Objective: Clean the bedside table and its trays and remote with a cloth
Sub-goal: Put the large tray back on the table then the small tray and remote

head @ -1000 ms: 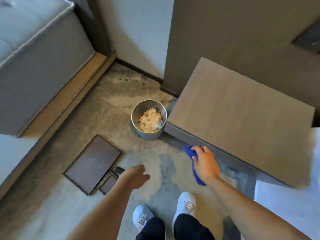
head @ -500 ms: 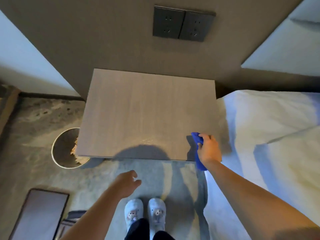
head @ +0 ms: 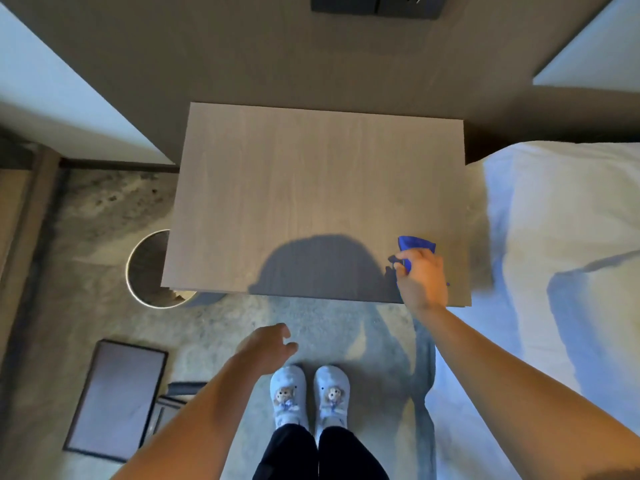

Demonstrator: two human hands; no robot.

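Right hand (head: 423, 277) is down at the near right corner of the tabletop (head: 311, 188), fingers bunched around a blue cloth (head: 415, 244) that pokes out past the knuckles, and this looks like the start of the wipe. Left hand (head: 266, 346) hangs free over the carpet, fingers loosely curled and gripping nothing. The top is bare, so long overlapping strokes from that corner across to the far left edge should cover it best, with the cloth flattened under the palm rather than balled up. Watch the left side: a waste bin (head: 145, 268) sits tucked partly under that edge, handy for sweeping crumbs into. The large tray (head: 116, 398) lies on the floor at lower left, with a smaller dark piece (head: 169, 403) just beside it, possibly the second tray or the remote; the blur makes that hard to call. The bed (head: 554, 271) presses close on the right, so keep the stroke short of the sheets.
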